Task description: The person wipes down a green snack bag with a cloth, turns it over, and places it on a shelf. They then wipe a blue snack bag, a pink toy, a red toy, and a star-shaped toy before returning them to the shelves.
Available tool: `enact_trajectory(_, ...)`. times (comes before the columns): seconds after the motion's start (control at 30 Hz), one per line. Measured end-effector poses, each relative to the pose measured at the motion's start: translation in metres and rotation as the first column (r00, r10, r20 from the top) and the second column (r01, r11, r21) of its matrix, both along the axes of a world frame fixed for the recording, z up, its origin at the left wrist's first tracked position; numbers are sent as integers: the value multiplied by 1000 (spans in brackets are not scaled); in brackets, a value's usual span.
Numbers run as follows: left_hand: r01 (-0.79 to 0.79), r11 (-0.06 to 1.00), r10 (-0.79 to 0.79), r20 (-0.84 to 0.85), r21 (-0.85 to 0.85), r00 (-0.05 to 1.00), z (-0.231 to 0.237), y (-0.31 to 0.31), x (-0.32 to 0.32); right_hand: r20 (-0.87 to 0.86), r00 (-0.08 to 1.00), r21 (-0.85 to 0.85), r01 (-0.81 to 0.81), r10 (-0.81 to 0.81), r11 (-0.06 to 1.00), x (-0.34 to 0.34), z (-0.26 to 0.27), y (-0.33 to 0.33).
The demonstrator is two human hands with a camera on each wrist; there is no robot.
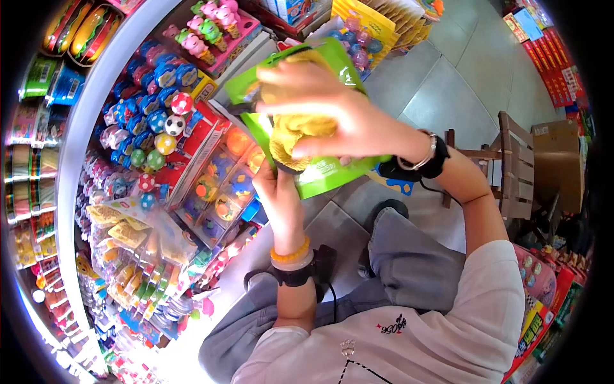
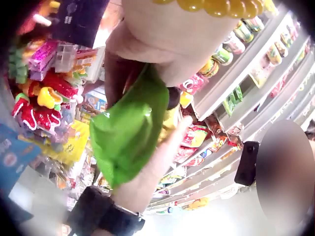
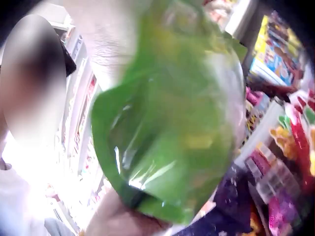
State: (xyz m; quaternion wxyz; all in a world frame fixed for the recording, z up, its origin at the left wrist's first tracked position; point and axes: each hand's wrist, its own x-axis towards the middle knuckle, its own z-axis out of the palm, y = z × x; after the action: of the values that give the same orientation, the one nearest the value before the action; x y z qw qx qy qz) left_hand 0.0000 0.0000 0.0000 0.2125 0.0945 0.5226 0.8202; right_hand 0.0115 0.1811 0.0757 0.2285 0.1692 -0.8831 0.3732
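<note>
Head: green bag, yellow patch on front, held up just beside the packed shelves, tiled floor below. Left hand pinches its lower-left edge, thumb in front. Right hand lies across the front, fingers extended and spread, blurred; can't tell how much of it touches. Toy balls and clear boxes on the near side of the shelves. Far side of room: wooden chair, carton next to it, red boxes stacked.

Left wrist: bag tilted under the left hand, fingertips hidden. Shelves slant off to the right, snack packs on them. Red toys and a yellow pack opposite.

Right wrist: bag fills the centre, smeared, right hand's fingers hidden. Shelves behind partly blown out.
</note>
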Motion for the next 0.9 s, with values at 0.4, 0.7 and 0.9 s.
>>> enact_trajectory(0.4,-219,976,217,-180,8,959,-56,-30,1,-65,994,412,-52,86,910,25,-21,-68)
enact_trajectory(0.7,-350,924,175,-644,-154,745,-21,-30,-6,-177,983,399,120,-52,909,12,9,-54)
enact_trajectory(0.9,-411,887,196,-637,-208,746,-2,-34,1,129,974,-91,200,-187,976,-18,-21,24)
